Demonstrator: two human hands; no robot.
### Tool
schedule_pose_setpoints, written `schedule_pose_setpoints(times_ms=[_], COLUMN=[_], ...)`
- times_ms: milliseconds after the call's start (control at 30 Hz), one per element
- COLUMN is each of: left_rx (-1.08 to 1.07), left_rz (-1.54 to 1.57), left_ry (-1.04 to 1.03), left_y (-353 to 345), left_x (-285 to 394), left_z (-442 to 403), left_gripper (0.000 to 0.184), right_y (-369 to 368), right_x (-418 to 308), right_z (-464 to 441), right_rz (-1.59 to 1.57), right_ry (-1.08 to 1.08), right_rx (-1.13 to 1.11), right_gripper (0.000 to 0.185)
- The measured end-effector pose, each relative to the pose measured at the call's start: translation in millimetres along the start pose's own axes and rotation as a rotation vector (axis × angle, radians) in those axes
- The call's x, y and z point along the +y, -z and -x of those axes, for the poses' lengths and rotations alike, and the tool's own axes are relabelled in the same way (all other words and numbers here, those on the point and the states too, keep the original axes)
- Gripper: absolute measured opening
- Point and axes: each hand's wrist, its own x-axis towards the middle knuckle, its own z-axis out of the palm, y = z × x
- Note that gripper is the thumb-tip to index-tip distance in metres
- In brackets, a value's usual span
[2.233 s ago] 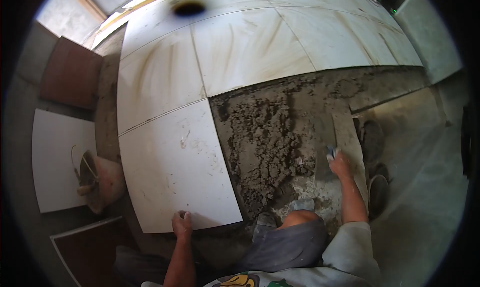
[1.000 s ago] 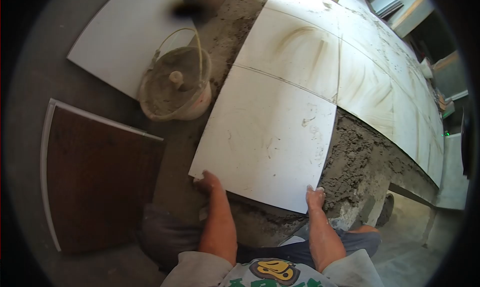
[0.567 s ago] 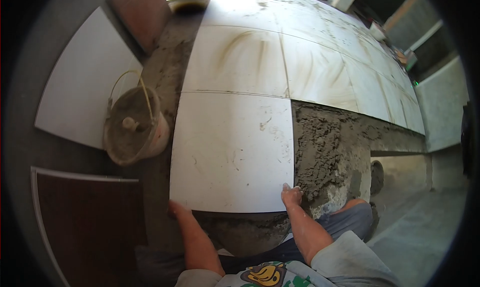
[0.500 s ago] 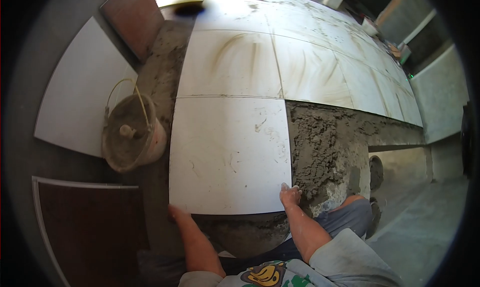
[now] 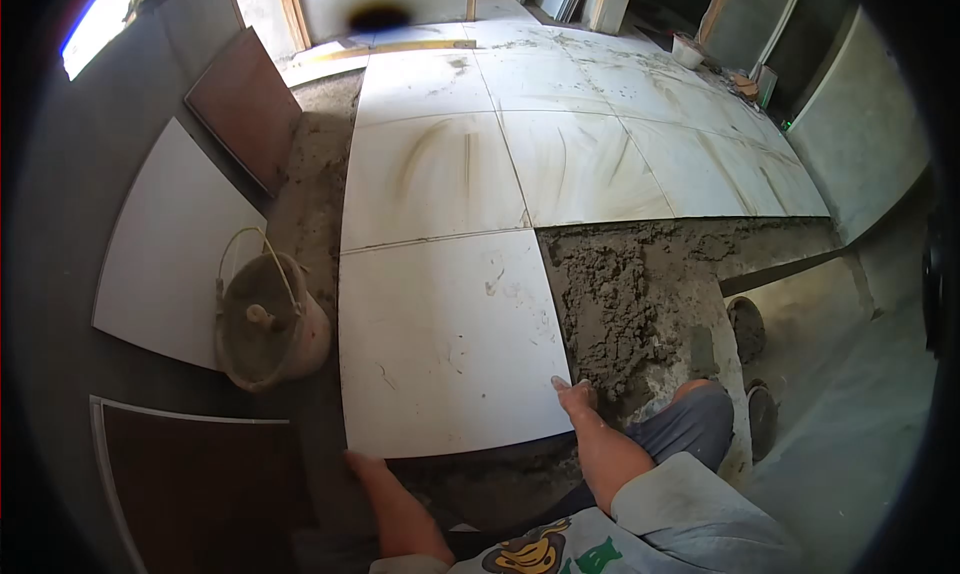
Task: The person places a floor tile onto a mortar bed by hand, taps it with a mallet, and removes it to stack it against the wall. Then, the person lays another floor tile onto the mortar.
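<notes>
A large white tile (image 5: 450,344) lies on the floor in front of me, its far edge along a row of laid tiles (image 5: 430,179). My right hand (image 5: 575,396) grips the tile's right edge near the close corner, thumb on top and fingers down the side. At the near left corner is my left hand (image 5: 362,462), touching the edge; its fingers are mostly hidden, so its grip cannot be made out. Rough grey mortar (image 5: 610,304) spreads to the right of the tile.
A bucket of grey mix (image 5: 270,324) stands left of the tile. A white tile (image 5: 180,249), a reddish-brown board (image 5: 243,109) and a dark framed panel (image 5: 200,484) are along the left wall. A yellow level (image 5: 420,45) lies at the back. A ledge drops off at the right.
The trowel is no longer in my right hand, which has come to the tile's right edge. My left hand has moved to the left corner. Lately the view has tilted up; both hands stay at the tile.
</notes>
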Motion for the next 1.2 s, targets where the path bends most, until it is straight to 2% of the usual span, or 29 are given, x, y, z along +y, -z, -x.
schedule_pose_setpoints(times_ms=[100,167,267,400,500,533,567,600,733,800,967,1000,1100,1200], left_rx=[0.013,0.025,0.068,0.136,0.1,0.108,0.04,-0.028,-0.006,-0.069,-0.013,0.003,0.037,0.047], left_rz=[0.132,0.22,0.359,0.581,0.542,0.548,0.546,0.542,0.555,0.533,0.375,0.308,0.425,0.475], left_ry=[0.037,0.069,0.126,0.189,0.2,0.189,0.176,0.165,0.195,0.212,0.204,0.178,0.193,0.232], left_y=[0.2,-11.8,-8.5,0.2,3.6,4.0,5.1,6.8,7.7,11.4,23.4,22.1,16.5,21.7], left_x=[8.5,17.7,25.5,29.9,37.9,38.3,36.9,35.7,30.8,29.4,18.0,15.7,34.8,29.3], left_z=[9.2,7.1,16.6,32.7,46.4,47.4,47.7,46.9,39.7,35.5,18.6,15.4,43.1,34.8], left_gripper=[0.047,0.047,0.048,0.05,0.055,0.055,0.055,0.055,0.055,0.054,0.054,0.053,0.053,0.053], right_y=[8.5,7.4,25.4,35.4,36.0,47.0,43.8,43.3,40.4,33.2,20.2,29.6,26.9,17.4], right_x=[-3.5,1.4,-1.9,-11.1,-16.0,-23.9,-25.8,-26.3,-40.2,-44.9,-60.3,-68.1,-82.0,-92.6], right_z=[4.7,3.1,15.1,19.6,20.8,31.7,29.1,25.7,7.8,-8.7,-48.9,-43.4,-53.2,-69.4], right_rz=[-0.002,0.023,0.081,0.113,0.119,0.09,0.093,0.075,0.033,0.017,-0.102,-0.144,-0.195,-0.19], right_ry=[0.006,0.07,0.137,0.147,0.113,0.095,0.102,0.116,0.192,0.222,0.31,0.276,0.297,0.342], right_rx=[-0.061,0.019,0.019,0.088,0.071,-0.006,-0.016,0.006,0.07,0.081,0.077,-0.011,-0.035,-0.062], right_gripper=[0.08,0.077,0.073,0.073,0.072,0.077,0.077,0.076,0.074,0.074,0.07,0.073,0.073,0.071])
